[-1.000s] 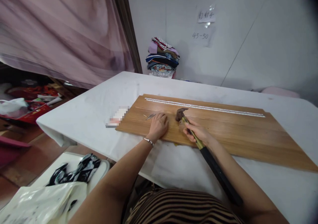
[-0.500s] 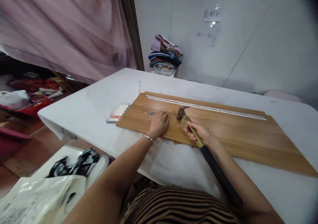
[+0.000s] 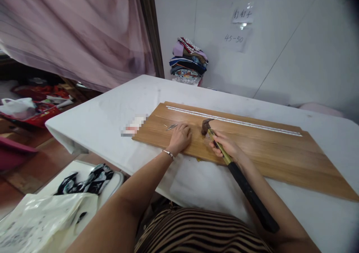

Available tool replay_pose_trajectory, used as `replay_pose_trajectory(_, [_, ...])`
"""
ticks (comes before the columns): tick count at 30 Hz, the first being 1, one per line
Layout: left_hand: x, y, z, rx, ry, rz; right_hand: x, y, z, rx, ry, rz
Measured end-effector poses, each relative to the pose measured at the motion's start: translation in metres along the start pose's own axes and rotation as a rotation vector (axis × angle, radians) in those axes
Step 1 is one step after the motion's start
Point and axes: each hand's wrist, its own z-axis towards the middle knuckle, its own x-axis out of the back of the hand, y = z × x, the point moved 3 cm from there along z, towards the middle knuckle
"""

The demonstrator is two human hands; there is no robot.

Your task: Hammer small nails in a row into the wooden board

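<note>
My right hand (image 3: 226, 145) is wrapped round the yellow upper handle of a claw hammer (image 3: 246, 195). Its rusty head is low over the wooden board (image 3: 269, 152), claw pointing right; whether it touches the wood I cannot tell. The long black grip runs back along my right forearm. Palm down on the board lies my left hand (image 3: 181, 137), with a bracelet at the wrist and its fingers lying on the wood. Just beyond it on the left is a small group of loose nails (image 3: 171, 127). Anything under the left palm is hidden.
The board rests on a white table (image 3: 112, 107), with two pale measuring strips (image 3: 235, 121) along its far side. A blurred-out packet (image 3: 134, 125) lies by its left end. Folded clothes (image 3: 188, 62) are stacked by the wall. A stool (image 3: 75, 170) at lower left holds a bag.
The view has shifted slightly. Both hands and the hammer keep nearly the same places on the board; the nails have not visibly moved.
</note>
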Motion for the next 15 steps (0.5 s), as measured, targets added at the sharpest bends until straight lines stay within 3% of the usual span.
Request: replay_pose_trajectory(15, [-0.0008, -0.0018, 0.0003, -0.003, 0.009, 0.005, 0.0005, -0.0004, -0.0012, 0.017, 0.029, -0.031])
